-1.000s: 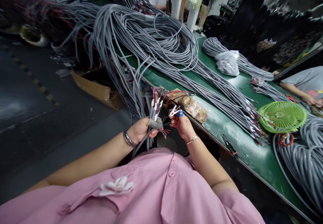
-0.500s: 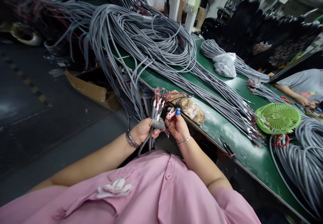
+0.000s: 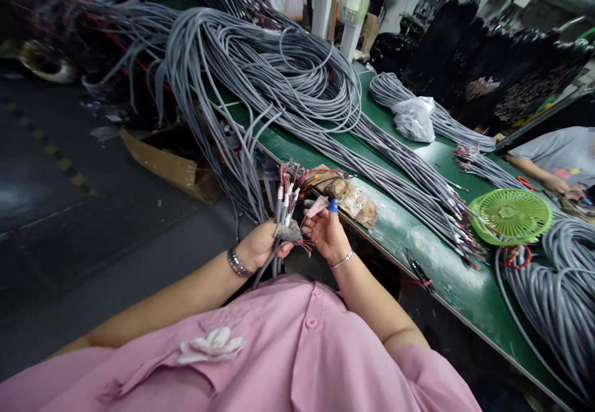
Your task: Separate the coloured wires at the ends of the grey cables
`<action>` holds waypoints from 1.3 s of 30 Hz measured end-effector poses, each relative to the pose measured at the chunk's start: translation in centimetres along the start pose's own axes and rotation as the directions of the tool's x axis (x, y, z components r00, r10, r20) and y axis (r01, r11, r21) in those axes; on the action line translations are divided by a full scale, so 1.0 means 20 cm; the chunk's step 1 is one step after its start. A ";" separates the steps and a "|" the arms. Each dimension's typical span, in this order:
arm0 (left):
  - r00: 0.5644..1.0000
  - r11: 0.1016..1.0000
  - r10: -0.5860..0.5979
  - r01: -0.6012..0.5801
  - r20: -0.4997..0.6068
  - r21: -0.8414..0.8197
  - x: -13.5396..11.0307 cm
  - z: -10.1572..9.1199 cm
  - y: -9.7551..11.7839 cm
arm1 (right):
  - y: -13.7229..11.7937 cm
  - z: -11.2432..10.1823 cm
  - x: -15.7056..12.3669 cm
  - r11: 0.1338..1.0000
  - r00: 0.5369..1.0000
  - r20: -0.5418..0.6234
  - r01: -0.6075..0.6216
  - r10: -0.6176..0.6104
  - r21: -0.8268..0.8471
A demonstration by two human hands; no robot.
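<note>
My left hand (image 3: 264, 243) is closed round a bunch of grey cables (image 3: 284, 204), held upright, with thin coloured wires fanning out of their stripped ends. My right hand (image 3: 328, 229) sits just right of the bunch, fingers pinched at the small coloured wires; one fingertip wears a blue cap and another a pale wrap. Both hands hover over my lap in front of the green table's edge (image 3: 418, 238). Just beyond my right hand, a brown taped block (image 3: 353, 198) lies on the table.
Big heaps of grey cable (image 3: 279, 71) cover the table's far left and hang over its edge. A green fan grille (image 3: 511, 214), a white plastic bag (image 3: 413, 118) and dark pliers (image 3: 418, 269) lie on the table. Another person's arm (image 3: 543, 173) works at the right. A cardboard box (image 3: 171, 164) stands on the floor.
My right hand's fingers have shifted slightly at the wire ends, and the bunch has tipped a little. The left hand keeps its grip.
</note>
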State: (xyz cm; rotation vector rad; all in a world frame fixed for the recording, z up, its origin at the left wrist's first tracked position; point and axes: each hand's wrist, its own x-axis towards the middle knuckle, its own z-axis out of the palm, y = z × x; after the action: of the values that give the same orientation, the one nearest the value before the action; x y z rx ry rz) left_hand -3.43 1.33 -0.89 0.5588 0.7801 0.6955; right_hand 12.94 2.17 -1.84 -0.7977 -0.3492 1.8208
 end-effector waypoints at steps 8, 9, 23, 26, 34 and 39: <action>0.989 0.988 0.137 -0.133 -0.055 0.077 -0.06 0.04 -0.02 | -0.03 0.03 -0.04 0.987 0.993 0.011 0.118 -0.118 -0.109; 0.988 0.988 0.140 -0.135 -0.059 0.081 -0.05 0.05 -0.02 | -0.03 0.04 -0.04 0.982 0.990 0.004 0.138 -0.138 -0.127; 0.987 0.994 0.099 -0.093 -0.130 0.054 0.02 0.11 -0.02 | -0.01 0.05 0.02 0.996 0.994 -0.078 0.084 -0.082 0.028; 0.983 0.992 0.118 -0.111 -0.137 0.055 0.03 0.10 -0.03 | -0.01 0.04 0.02 0.997 0.996 -0.063 0.063 -0.060 0.037; 0.964 0.977 0.214 -0.208 -0.159 0.057 -0.07 0.10 -0.05 | -0.03 0.03 -0.01 0.999 1.000 -0.014 -0.004 0.004 0.053; 0.927 0.947 0.322 -0.316 -0.192 0.062 -0.11 0.11 -0.06 | -0.03 0.03 -0.02 0.998 0.997 -0.052 0.054 -0.055 -0.016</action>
State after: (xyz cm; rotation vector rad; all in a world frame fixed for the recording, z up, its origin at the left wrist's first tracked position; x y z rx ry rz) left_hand -2.31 -1.55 0.55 0.6580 0.8980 1.0558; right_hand 13.07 2.13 -0.87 -0.8367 -0.3468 1.7450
